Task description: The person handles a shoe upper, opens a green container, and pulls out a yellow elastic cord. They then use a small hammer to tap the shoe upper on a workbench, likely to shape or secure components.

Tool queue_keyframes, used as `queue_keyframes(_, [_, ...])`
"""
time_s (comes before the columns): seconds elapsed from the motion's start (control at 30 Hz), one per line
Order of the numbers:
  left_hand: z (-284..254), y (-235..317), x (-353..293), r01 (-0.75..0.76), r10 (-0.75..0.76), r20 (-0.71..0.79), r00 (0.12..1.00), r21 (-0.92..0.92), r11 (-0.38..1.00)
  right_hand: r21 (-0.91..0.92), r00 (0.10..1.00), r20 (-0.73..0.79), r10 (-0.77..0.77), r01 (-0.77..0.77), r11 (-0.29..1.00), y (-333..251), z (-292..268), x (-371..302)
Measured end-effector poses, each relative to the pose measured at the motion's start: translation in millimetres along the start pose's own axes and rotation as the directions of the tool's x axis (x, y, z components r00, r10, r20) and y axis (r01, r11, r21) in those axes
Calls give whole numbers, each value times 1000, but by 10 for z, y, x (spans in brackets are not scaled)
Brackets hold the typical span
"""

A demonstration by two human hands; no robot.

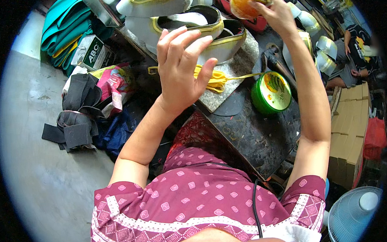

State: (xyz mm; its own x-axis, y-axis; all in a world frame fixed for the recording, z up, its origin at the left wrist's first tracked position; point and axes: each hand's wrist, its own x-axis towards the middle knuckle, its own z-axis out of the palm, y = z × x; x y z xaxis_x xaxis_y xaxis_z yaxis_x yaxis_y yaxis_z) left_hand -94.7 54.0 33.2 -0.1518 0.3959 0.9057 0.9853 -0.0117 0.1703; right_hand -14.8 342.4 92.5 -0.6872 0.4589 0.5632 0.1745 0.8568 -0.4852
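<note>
My left hand [181,68] is raised above the bench with its fingers spread, holding nothing. It is in front of several grey-white shoe uppers [231,49] with yellowish edges and dark linings. At the far side of the bench, my right hand [279,15] has its fingers closed on the rim of a small jar [242,6] with orange contents. Whether a separate lid is in those fingers I cannot tell. Between my arms, a bundle of yellow cord [215,82] lies on a pale, rough slab [250,55]. Right of it stands a green round tub [263,97] with a printed top.
A dark tool handle [279,64] lies beside the tub on the black bench [262,140]. Folded teal sheets [64,27], a box [91,52] and dark scraps [78,125] are at left. Cartons [349,124], a fan [354,217] and a seated person [355,51] are at right.
</note>
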Motion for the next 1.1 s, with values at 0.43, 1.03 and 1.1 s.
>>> queue_keyframes(0.43, [86, 1121, -497, 408, -7, 563, 827, -592, 695, 125, 917, 365, -161, 124, 984, -1098, -1159, -2272])
queue_keyframes(1.03, [354, 1190, -669, 316, -106, 562, 820, -291, 903, 119, 960, 258, 105, -139, 983, -898, -662, -2717])
queue_keyframes(1.1, [327, 1205, -663, 304, -89, 578, 811, -287, 908, 229, 961, 209, 181, -228, 946, -872, -627, -2693])
